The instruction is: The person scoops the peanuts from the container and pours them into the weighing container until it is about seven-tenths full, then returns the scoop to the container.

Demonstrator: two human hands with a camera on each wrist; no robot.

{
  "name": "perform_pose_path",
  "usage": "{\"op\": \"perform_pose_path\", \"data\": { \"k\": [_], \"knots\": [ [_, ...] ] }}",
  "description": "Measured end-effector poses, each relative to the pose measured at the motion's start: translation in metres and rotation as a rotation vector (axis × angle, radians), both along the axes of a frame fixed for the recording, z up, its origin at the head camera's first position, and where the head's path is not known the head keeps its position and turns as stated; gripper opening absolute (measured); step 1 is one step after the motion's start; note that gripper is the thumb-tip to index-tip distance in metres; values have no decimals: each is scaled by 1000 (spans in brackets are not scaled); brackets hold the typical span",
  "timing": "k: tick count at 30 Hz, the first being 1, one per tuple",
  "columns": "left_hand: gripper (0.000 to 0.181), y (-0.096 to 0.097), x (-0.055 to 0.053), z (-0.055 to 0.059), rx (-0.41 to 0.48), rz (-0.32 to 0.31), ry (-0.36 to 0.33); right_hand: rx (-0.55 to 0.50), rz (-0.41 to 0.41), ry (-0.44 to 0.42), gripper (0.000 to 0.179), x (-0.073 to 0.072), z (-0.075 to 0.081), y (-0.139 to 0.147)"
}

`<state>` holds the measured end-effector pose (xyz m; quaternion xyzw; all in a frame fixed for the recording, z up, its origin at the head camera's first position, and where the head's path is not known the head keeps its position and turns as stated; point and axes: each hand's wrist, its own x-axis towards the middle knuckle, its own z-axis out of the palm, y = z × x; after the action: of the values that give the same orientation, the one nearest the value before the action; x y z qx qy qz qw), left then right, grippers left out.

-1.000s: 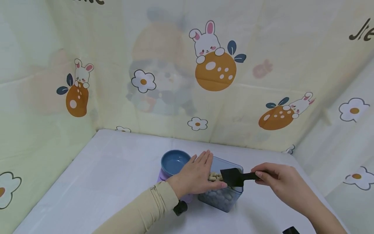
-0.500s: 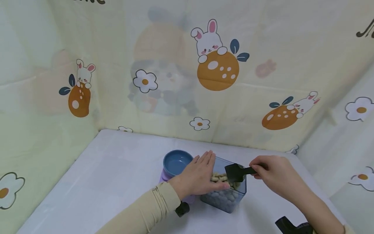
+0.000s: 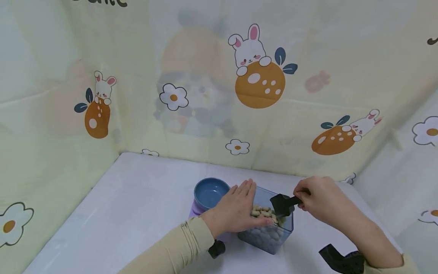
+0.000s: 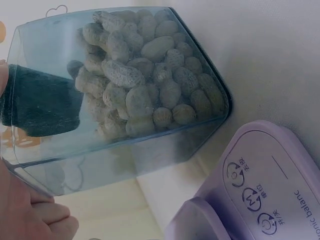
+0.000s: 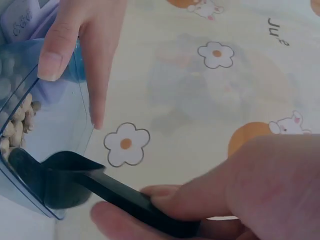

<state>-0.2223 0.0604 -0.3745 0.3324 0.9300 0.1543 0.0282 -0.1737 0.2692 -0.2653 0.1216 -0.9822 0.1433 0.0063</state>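
Note:
A clear blue-tinted plastic container (image 3: 265,239) holds peanuts in their shells (image 4: 145,75). My left hand (image 3: 232,209) rests across its left side with fingers straight, the thumb lying over the near rim. My right hand (image 3: 318,198) pinches the handle of a black scoop (image 3: 282,205) between thumb and fingers. In the right wrist view the scoop's blade (image 5: 67,182) dips inside the container at its right end, tilted down towards the peanuts. Whether it touches them is unclear. Through the container wall, the left wrist view shows the dark blade (image 4: 42,102) above the peanuts.
Left of the container stands a purple electronic scale (image 4: 270,175) with printed buttons, bearing a round blue bowl (image 3: 211,192). My left hand partly covers both. A white cloth (image 3: 143,205) covers the table, and a patterned curtain (image 3: 198,125) hangs behind.
My right hand has turned at the wrist and risen slightly, tipping the scoop's blade downward in the container. The left hand keeps its place on the container. The head view has shifted a little.

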Motion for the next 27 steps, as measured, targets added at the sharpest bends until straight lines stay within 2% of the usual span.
{"op": "perform_pose_path", "data": {
  "k": [5,13,19,24,27],
  "knots": [
    [108,1,1,0,1,4,13,-110,-7,-177,14,-8,-6,1],
    [109,4,3,1,-2,-15,31,-375,-81,-335,23,-14,-23,15],
    [108,2,2,2,-1,-17,30,-516,-94,-402,29,-16,-32,20],
    [108,0,1,1,3,-8,6,-643,-74,-462,33,-17,-43,23],
    [108,-1,0,1,11,-6,-2,-664,-72,-464,33,-19,-47,20]
  ]
}}
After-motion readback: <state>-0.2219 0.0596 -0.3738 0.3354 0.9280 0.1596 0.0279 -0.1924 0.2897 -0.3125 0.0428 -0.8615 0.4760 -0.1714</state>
